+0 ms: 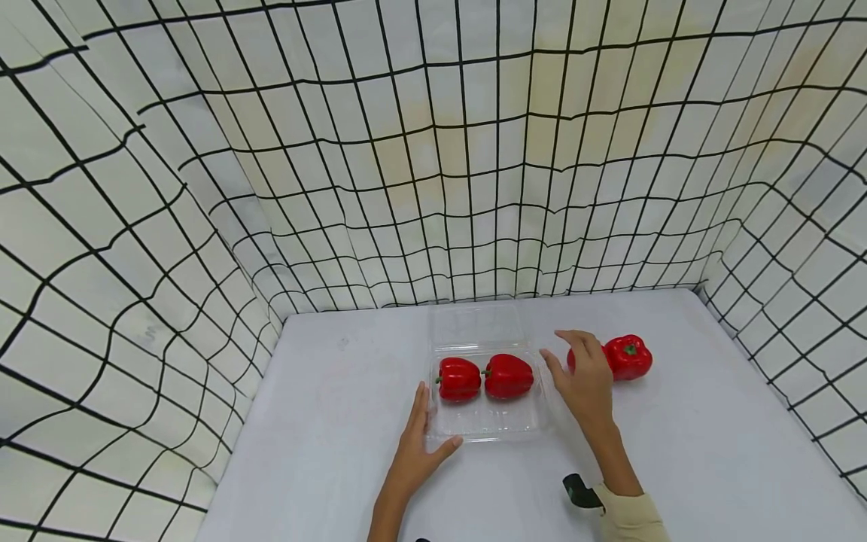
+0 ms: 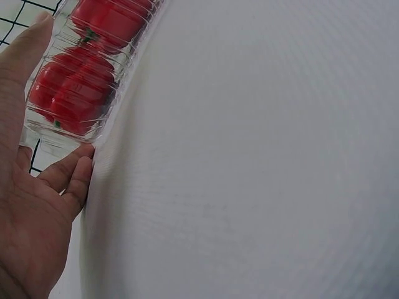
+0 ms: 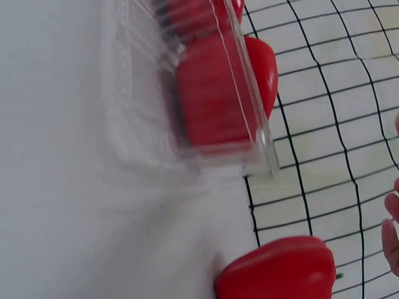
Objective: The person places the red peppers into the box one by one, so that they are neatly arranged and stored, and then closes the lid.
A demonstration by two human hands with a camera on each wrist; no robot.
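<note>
Two red bell peppers point(image 1: 459, 379) point(image 1: 509, 376) lie side by side in the back part of a clear plastic clamshell box point(image 1: 488, 430), whose lid point(image 1: 477, 324) is folded back. My left hand point(image 1: 415, 453) is at the box's left front corner, fingers straight along its side and thumb spread near the front edge. To the right of the box, my right hand point(image 1: 588, 382) is raised with thumb and fingers apart, holding nothing. It partly covers one red bell pepper point(image 1: 571, 360) on the table; another bell pepper point(image 1: 630, 357) shows just beyond it, green stem visible.
A white-covered table point(image 1: 325, 421) carries everything. Black netting point(image 1: 474, 181) over pale walls encloses the back and both sides. A dark strap or device point(image 1: 581, 491) sits by the right sleeve point(image 1: 630, 518).
</note>
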